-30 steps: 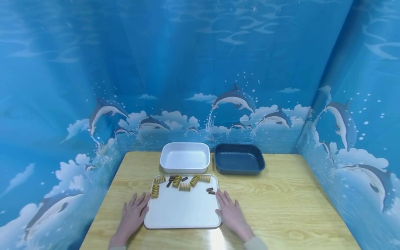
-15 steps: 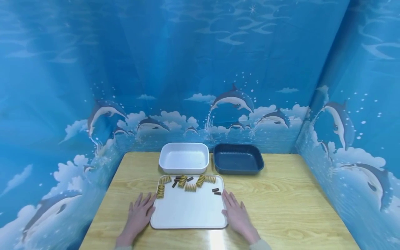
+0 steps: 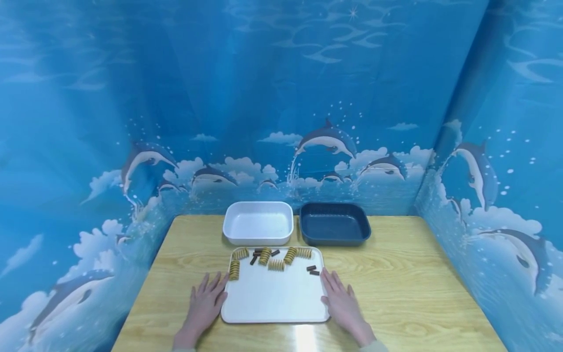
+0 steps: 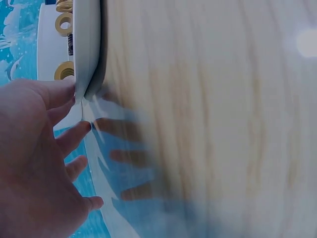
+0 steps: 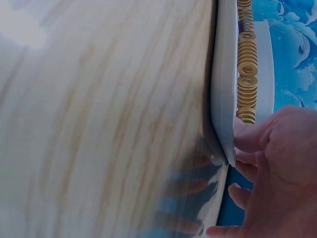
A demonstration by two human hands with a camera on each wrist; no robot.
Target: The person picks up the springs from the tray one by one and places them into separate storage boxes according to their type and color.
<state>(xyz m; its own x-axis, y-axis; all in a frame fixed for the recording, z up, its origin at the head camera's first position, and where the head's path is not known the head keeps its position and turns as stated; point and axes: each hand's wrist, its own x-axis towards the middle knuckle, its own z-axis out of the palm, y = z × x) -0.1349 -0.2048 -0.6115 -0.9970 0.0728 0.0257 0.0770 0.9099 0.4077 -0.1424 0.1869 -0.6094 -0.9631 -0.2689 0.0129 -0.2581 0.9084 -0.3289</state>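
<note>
A white tray (image 3: 274, 298) lies on the table with several yellow coil springs (image 3: 276, 265) and several small dark springs (image 3: 313, 273) along its far part. My left hand (image 3: 205, 300) rests at the tray's left edge, fingers extended and spread. At the opposite edge is my right hand (image 3: 345, 303), its fingers also fairly straight and touching the side. In the left wrist view the thumb and index finger of the left hand (image 4: 44, 144) meet the tray's rim (image 4: 88, 44). The right wrist view has the right hand (image 5: 277, 168) against the other rim (image 5: 225, 89).
Behind the tray stand a white rectangular bin (image 3: 258, 237) and, to its right, a dark blue bin (image 3: 336, 237). Both sit near the back edge of the wooden table (image 3: 404, 283). A blue dolphin-print curtain (image 3: 264, 98) hangs behind and on both sides.
The tray with its springs has slid to the right between both hands, which moved along with it. The two bins have kept their places on the table.
</note>
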